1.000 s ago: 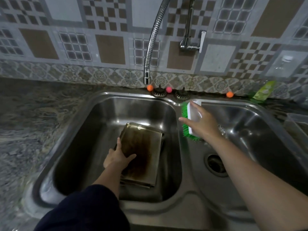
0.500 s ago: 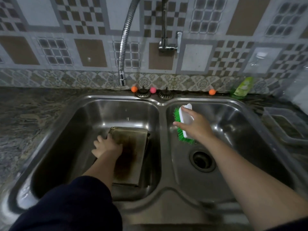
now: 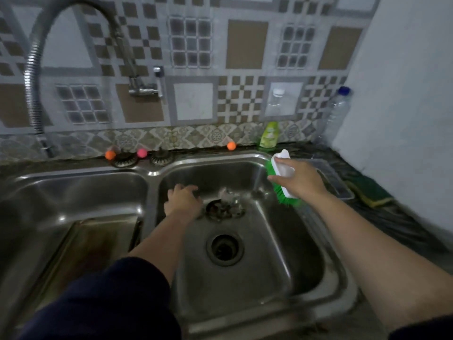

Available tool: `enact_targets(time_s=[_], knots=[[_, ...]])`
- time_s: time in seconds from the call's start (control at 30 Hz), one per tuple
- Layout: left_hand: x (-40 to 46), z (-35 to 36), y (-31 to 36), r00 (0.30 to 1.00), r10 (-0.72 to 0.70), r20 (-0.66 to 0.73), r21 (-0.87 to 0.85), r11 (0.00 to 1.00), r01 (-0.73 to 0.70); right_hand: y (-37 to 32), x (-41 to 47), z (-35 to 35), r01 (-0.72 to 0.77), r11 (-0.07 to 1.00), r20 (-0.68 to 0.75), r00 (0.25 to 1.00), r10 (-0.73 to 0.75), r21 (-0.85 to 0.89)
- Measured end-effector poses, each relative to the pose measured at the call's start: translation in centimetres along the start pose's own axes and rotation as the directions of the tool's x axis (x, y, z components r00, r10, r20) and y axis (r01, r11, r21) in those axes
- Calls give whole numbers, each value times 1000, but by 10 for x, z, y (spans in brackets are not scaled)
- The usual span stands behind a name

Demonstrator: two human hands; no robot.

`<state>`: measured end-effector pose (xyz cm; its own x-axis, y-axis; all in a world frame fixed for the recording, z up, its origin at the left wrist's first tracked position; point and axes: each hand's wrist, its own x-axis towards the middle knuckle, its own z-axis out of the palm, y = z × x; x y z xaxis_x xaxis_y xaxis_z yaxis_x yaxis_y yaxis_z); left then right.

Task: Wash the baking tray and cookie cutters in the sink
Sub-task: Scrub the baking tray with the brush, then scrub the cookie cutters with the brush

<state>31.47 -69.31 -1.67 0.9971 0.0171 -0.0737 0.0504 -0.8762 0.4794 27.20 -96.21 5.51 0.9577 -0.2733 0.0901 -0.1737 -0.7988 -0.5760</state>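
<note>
The fingers (image 3: 274,178) of the right hand (image 3: 300,181) curl round the white back of a scrubbing brush (image 3: 284,179), holding it with its green bristles facing left, above the far right rim of the sink (image 3: 152,173). The fingers (image 3: 188,188) of the left hand (image 3: 182,200) are spread and relaxed, gripping nothing; they reach into the right basin, just beside a small heap of metal pieces (image 3: 225,208) lying on the basin floor beyond the drain (image 3: 225,249). These look like the cookie cutters, though blur makes their shapes hard to read. Whether the fingertips touch them cannot be told.

The baking tray (image 3: 98,244) lies in the left basin, leaning against the divider, its surface brown and stained. The tap (image 3: 36,94) arches over that basin and no water shows running from it. A green bottle of dish soap (image 3: 269,136) stands on the desk (image 3: 382,209) behind the right basin, well apart from both hands.

Judging by this, the washing is barely started: the tray looks unscrubbed, no suds appear anywhere, and the cutters sit in a dry-looking heap. What seems left is wetting, soaping, scrubbing and rinsing both tray and cutters.
</note>
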Motion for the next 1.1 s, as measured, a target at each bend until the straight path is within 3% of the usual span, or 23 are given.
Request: enact_targets(time_s=[0.23, 0.47, 0.63, 0.77, 1.0, 1.1], knots=[[28, 88, 9, 984, -84, 156, -12, 996, 87, 82, 48, -41, -103, 982, -84, 992, 91, -160], [61, 148, 19, 989, -85, 117, -10, 996, 87, 120, 70, -4, -44, 966, -19, 999, 40, -256], [77, 168, 11, 985, -60, 161, 4, 998, 60, 123, 73, 0, -56, 976, -43, 998, 48, -212], [77, 178, 15, 987, -51, 156, -2, 999, 52, 120, 71, -3, -57, 956, -33, 998, 49, -287], [59, 189, 21, 949, -88, 304, 175, 984, 35, 117, 70, -3, -83, 953, -16, 996, 82, -291], [44, 189, 25, 960, -104, 259, 184, 981, 56, 115, 68, -4, -90, 953, -22, 996, 87, -290]])
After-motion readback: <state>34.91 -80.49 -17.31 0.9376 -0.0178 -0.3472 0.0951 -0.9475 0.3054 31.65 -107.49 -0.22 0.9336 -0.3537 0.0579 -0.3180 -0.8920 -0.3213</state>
